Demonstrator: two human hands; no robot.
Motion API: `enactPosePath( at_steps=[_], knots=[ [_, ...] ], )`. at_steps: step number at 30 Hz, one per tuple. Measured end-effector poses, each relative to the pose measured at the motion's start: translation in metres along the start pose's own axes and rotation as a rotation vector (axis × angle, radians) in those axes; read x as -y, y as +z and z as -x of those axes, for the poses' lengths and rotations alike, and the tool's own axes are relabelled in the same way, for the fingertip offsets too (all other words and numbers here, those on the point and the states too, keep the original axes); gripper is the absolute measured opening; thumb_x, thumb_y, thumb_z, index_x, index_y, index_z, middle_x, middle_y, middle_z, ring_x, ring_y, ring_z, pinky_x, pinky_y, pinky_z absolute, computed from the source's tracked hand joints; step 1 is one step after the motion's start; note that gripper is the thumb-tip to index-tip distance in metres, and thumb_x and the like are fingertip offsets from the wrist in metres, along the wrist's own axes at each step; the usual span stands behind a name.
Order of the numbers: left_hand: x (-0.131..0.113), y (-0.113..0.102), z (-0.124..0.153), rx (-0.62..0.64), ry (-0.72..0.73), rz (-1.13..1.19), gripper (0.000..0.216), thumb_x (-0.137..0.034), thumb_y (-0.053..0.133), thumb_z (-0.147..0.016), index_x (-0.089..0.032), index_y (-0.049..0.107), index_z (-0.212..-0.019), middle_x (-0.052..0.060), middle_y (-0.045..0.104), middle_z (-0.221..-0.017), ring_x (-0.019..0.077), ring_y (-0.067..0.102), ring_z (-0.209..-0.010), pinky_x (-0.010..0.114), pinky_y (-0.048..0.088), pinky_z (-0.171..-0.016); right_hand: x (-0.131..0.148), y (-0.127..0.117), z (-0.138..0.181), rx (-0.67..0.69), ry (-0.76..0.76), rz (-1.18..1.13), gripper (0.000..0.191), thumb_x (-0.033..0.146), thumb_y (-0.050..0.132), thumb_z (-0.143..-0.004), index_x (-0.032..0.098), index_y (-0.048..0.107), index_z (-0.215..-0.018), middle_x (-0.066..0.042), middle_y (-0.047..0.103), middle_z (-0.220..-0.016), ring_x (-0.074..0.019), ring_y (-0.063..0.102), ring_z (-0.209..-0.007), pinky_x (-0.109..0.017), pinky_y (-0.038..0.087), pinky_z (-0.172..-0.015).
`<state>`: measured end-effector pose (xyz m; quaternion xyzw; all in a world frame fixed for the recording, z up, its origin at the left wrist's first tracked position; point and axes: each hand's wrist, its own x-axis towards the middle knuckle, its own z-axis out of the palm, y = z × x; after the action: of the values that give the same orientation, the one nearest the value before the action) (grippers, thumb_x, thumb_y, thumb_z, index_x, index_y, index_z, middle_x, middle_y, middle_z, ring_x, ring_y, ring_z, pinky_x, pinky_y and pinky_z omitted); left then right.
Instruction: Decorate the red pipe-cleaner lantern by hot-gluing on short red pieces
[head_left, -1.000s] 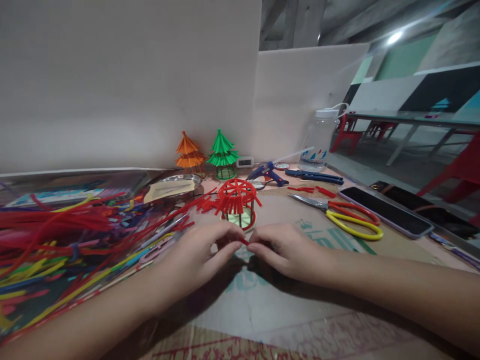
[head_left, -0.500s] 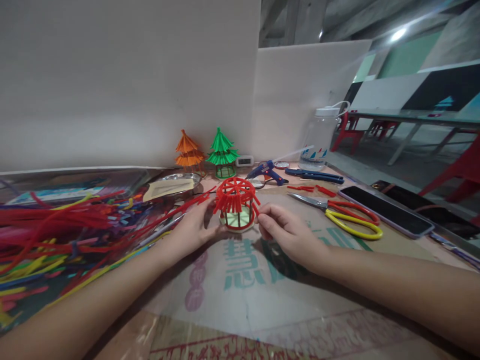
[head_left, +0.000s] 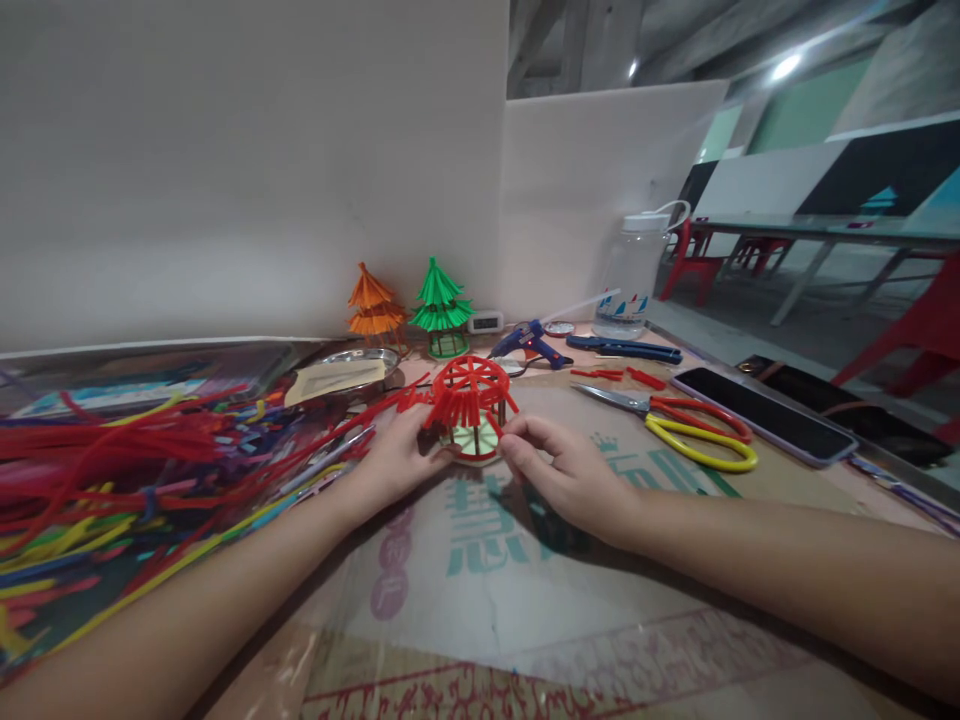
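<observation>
A small round pavilion model [head_left: 471, 385] made of red pipe cleaners stands upright on the board in front of me. It has a spoked red ring on top, a fringe of short red pieces at the front and left, brown posts and a pale green base. My left hand [head_left: 397, 448] holds it from the left, thumb at the base and fingers partly hidden behind. On the other side, my right hand [head_left: 562, 468] pinches a short red pipe cleaner piece [head_left: 496, 426] at the model's right front, below the ring; the fingertips largely cover it.
Behind stand an orange pavilion [head_left: 373, 305] and a green pavilion [head_left: 441, 305], with a blue glue gun [head_left: 531, 342] beside them. Scissors [head_left: 697, 430], a phone [head_left: 765, 415] and a water bottle [head_left: 630, 280] lie or stand rightward. Loose pipe cleaners [head_left: 112, 460] cover the left; a metal dish [head_left: 384, 362] sits behind.
My right hand has moved slightly left, bringing the red piece closer against the model. My left hand keeps its hold. The whole view has shifted a little.
</observation>
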<state>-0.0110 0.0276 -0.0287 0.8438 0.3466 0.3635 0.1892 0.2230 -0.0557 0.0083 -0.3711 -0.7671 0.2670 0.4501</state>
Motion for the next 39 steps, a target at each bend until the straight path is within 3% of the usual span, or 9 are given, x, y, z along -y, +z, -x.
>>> enactPosePath(
  at_steps=[5, 11, 24, 32, 39],
  knots=[
    [-0.014, -0.004, 0.007, -0.002, -0.018, -0.113, 0.04, -0.036, 0.066, -0.088, -0.019, 0.063, -0.124, 0.012, 0.069, -0.122, 0.0299, 0.065, -0.113, 0.045, 0.051, -0.101, 0.0, -0.007, -0.001, -0.101, -0.011, 0.072, 0.021, 0.031, 0.05, -0.098, 0.021, 0.058, -0.082, 0.004, 0.052, -0.064, -0.0111, 0.048, -0.057, -0.024, 0.038, -0.057],
    [-0.029, -0.008, 0.009, -0.017, -0.004, -0.261, 0.034, -0.03, 0.069, -0.085, -0.022, 0.064, -0.118, 0.01, 0.07, -0.119, 0.0303, 0.064, -0.111, 0.044, 0.05, -0.098, 0.005, -0.008, 0.0, -0.07, 0.011, 0.089, 0.022, 0.031, 0.05, -0.097, 0.02, 0.06, -0.08, 0.003, 0.056, -0.064, -0.0115, 0.052, -0.059, -0.023, 0.039, -0.057],
    [-0.027, -0.007, 0.012, -0.034, -0.001, -0.334, 0.03, -0.032, 0.067, -0.085, -0.022, 0.063, -0.113, 0.009, 0.07, -0.11, 0.0303, 0.063, -0.107, 0.045, 0.048, -0.096, 0.007, -0.003, 0.002, -0.047, 0.073, 0.098, 0.024, 0.031, 0.05, -0.097, 0.02, 0.061, -0.078, 0.004, 0.054, -0.061, -0.0119, 0.05, -0.058, -0.023, 0.039, -0.057],
    [-0.028, -0.007, 0.011, -0.039, 0.006, -0.331, 0.022, -0.035, 0.066, -0.087, -0.02, 0.063, -0.102, 0.01, 0.07, -0.105, 0.03, 0.063, -0.099, 0.044, 0.048, -0.09, 0.007, -0.001, 0.002, -0.025, 0.089, 0.098, 0.023, 0.032, 0.051, -0.095, 0.02, 0.066, -0.081, -0.001, 0.069, -0.074, -0.0149, 0.061, -0.068, -0.025, 0.045, -0.064],
    [-0.03, -0.007, 0.012, -0.052, 0.014, -0.345, 0.023, -0.037, 0.065, -0.088, -0.02, 0.062, -0.102, 0.01, 0.07, -0.106, 0.0309, 0.063, -0.101, 0.044, 0.047, -0.09, 0.008, 0.0, 0.001, -0.007, 0.121, 0.078, 0.024, 0.031, 0.051, -0.094, 0.02, 0.065, -0.078, -0.001, 0.069, -0.072, -0.0147, 0.061, -0.066, -0.025, 0.045, -0.063]
  ],
)
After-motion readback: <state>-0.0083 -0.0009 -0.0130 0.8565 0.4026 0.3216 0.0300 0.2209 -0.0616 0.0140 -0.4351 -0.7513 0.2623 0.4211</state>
